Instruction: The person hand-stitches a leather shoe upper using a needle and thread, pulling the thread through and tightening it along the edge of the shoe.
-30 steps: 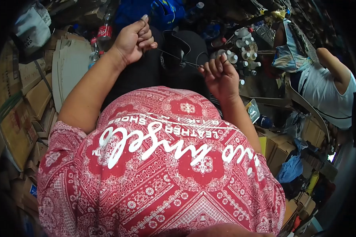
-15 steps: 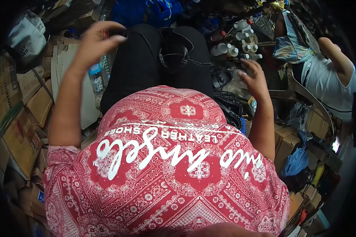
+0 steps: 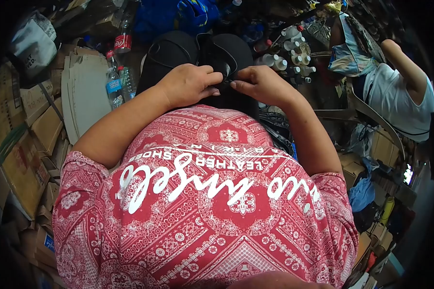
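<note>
A black piece that looks like a shoe (image 3: 223,54) rests in my lap between the knees, its lower part hidden by my hands. Thin black cord (image 3: 171,46) loops from it across my left thigh. My left hand (image 3: 190,84) is closed at the near side of the piece, thumb and fingers pinched, apparently on the cord. Just across from it, my right hand (image 3: 265,85) pinches at the same spot, fingertips almost meeting the left ones. What exactly lies between the fingertips is too small and dark to see well.
Plastic bottles (image 3: 114,85) stand on the left by flat cardboard sheets (image 3: 84,96). Several white-capped bottles (image 3: 280,63) are on the right. A person in a white shirt (image 3: 398,98) sits at far right. A blue bag (image 3: 154,17) lies beyond my knees.
Both hands were spread wide apart, raised to either side of the shoe-like piece. They have come inward and now meet over it, fingers closed.
</note>
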Demonstrator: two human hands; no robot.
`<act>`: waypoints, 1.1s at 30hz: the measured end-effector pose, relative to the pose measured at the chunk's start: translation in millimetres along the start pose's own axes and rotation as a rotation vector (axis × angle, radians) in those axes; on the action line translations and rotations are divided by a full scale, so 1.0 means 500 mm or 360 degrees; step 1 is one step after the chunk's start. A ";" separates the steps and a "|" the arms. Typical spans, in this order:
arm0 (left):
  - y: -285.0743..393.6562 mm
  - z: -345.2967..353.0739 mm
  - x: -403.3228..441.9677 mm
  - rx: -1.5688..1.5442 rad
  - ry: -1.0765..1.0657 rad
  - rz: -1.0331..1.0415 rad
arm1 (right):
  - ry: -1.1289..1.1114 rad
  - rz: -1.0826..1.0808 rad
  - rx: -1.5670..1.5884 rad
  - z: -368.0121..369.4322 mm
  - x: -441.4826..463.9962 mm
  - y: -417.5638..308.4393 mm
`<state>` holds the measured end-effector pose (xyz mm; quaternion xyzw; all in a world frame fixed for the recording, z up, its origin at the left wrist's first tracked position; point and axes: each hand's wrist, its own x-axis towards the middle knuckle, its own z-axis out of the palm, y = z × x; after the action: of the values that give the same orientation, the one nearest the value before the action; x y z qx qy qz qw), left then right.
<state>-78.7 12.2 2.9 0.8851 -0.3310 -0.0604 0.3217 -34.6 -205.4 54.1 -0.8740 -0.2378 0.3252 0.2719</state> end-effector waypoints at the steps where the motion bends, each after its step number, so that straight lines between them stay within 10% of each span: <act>1: 0.000 0.000 0.002 0.0006 -0.0018 -0.0004 | -0.0007 -0.0047 0.0011 0.001 -0.003 0.007; 14: -0.025 -0.026 -0.013 -0.0131 -0.0066 -0.0051 | 0.0426 -0.0053 0.0670 -0.042 -0.134 0.044; 18: -0.050 -0.089 -0.004 -0.1206 0.0490 -0.0466 | 0.0564 0.0007 0.0743 -0.051 -0.161 0.049; 20: -0.059 -0.101 0.016 -0.0907 0.0543 -0.0447 | 0.0662 -0.0287 0.0405 -0.021 -0.132 0.031; 24: -0.057 -0.066 0.064 -0.0434 0.0103 0.0033 | 0.0531 -0.0252 0.0134 0.004 -0.086 -0.005; 33: -0.065 -0.051 0.106 -0.0775 -0.0259 -0.0248 | 0.0524 -0.0140 0.0035 0.013 -0.051 -0.011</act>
<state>-11.6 11.4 8.9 0.7966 -0.2623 -0.2339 0.4919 -57.9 -214.4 64.4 -0.9011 -0.2246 0.1679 0.3307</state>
